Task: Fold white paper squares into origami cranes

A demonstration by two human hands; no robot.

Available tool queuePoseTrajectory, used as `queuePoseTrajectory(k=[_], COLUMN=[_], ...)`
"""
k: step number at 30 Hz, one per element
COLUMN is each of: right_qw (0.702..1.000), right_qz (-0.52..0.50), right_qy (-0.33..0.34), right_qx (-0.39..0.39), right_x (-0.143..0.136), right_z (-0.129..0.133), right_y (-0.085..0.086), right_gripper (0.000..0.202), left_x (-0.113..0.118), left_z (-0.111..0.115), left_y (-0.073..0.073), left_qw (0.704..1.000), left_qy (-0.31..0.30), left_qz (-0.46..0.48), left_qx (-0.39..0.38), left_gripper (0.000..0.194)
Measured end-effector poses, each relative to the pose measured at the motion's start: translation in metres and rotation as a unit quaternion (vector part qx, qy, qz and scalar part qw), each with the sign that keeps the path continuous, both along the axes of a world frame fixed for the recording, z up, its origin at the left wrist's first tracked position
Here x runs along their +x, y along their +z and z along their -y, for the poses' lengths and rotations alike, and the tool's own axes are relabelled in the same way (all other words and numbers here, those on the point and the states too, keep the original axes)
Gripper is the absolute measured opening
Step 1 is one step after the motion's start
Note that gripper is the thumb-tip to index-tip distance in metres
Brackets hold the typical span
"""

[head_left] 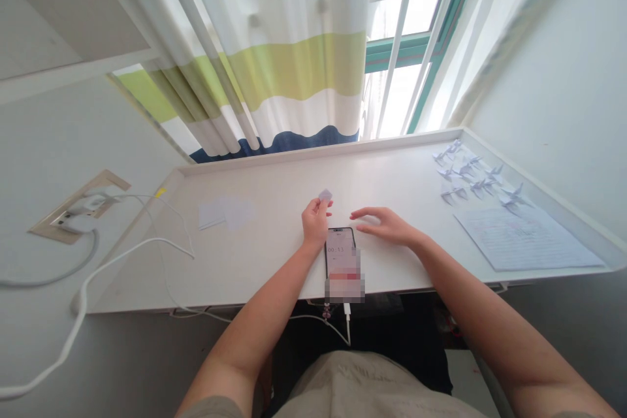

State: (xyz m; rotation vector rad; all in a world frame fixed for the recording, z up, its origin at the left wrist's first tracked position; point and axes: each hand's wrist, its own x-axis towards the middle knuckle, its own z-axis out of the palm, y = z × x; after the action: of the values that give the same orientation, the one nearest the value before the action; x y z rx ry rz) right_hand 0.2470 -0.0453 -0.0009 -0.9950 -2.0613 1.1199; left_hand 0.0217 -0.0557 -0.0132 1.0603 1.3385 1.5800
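Pinching a small folded paper (326,194) over the tabletop (401,179), just beyond the phone (339,241), the left hand (314,221) has fingers together; the right hand (386,225), fingers parted, holds nothing. A loose pinch could let the paper slip.

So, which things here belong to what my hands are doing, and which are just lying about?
Likely in the job: folded paper piece, in your left hand; loose paper pieces; paper cranes.
Likely just lying about: lined sheet with writing; charging cable; smartphone, unless its 00:13 display is timing you.
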Motion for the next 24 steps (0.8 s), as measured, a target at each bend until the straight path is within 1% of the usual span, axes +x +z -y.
queuePoseTrajectory(k=[2,4,7,8,10,12,14,15,16,17,19,21,23,24], right_qw=[0.998,0.995,0.991,0.989,0.983,0.978,0.975,0.978,0.986,0.994,0.998,0.995,0.984,0.98], right_qz=[-0.015,-0.023,-0.043,-0.05,-0.076,-0.096,-0.094,-0.075,-0.045,-0.013,0.035,0.075,0.113,0.12], right_qy=[-0.053,-0.086,-0.12,-0.129,-0.146,-0.157,-0.177,-0.169,-0.133,-0.081,0.011,0.07,0.134,0.158], right_qx=[0.012,0.033,0.05,0.055,0.079,0.098,0.099,0.096,0.087,0.071,0.042,0.019,-0.01,-0.019], right_x=[-0.003,-0.01,-0.03,-0.038,-0.052,-0.06,-0.06,-0.057,-0.052,-0.045,-0.031,-0.019,-0.009,-0.006], right_z=[-0.008,-0.019,-0.036,-0.041,-0.048,-0.053,-0.055,-0.055,-0.055,-0.054,-0.053,-0.05,-0.047,-0.045], right_y=[0.011,0.023,0.034,0.035,0.03,0.02,0.009,0.004,0.0,-0.003,-0.005,-0.003,-0.001,-0.001], right_gripper=[0.034,0.032,0.031,0.031,0.033,0.033,0.033,0.032,0.031,0.031,0.038,0.052,0.079,0.088], left_x=[-0.005,-0.009,-0.011,-0.011,-0.011,-0.011,-0.014,-0.015,-0.016,-0.017,-0.016,-0.012,-0.007,-0.004], left_z=[-0.005,-0.011,-0.02,-0.023,-0.028,-0.032,-0.036,-0.036,-0.036,-0.035,-0.031,-0.024,-0.017,-0.013], left_y=[0.003,0.009,0.019,0.021,0.022,0.019,0.014,0.012,0.009,0.007,0.004,0.002,0.001,0.001], left_qw=[1.0,0.999,0.997,0.996,0.996,0.996,0.996,0.996,0.997,0.997,0.998,0.998,0.998,0.998], left_qy=[-0.002,-0.009,-0.071,-0.078,-0.085,-0.086,-0.082,-0.077,-0.07,-0.063,-0.054,-0.055,-0.054,-0.058], left_qz=[-0.023,-0.039,-0.037,-0.029,-0.009,0.011,0.025,0.031,0.036,0.04,0.044,0.043,0.04,0.037], left_qx=[0.012,0.025,0.02,0.017,0.006,-0.01,-0.021,-0.023,-0.022,-0.02,-0.009,0.001,0.01,0.01], left_gripper=[0.027,0.027,0.027,0.028,0.031,0.032,0.033,0.033,0.034,0.034,0.035,0.036,0.035,0.035])
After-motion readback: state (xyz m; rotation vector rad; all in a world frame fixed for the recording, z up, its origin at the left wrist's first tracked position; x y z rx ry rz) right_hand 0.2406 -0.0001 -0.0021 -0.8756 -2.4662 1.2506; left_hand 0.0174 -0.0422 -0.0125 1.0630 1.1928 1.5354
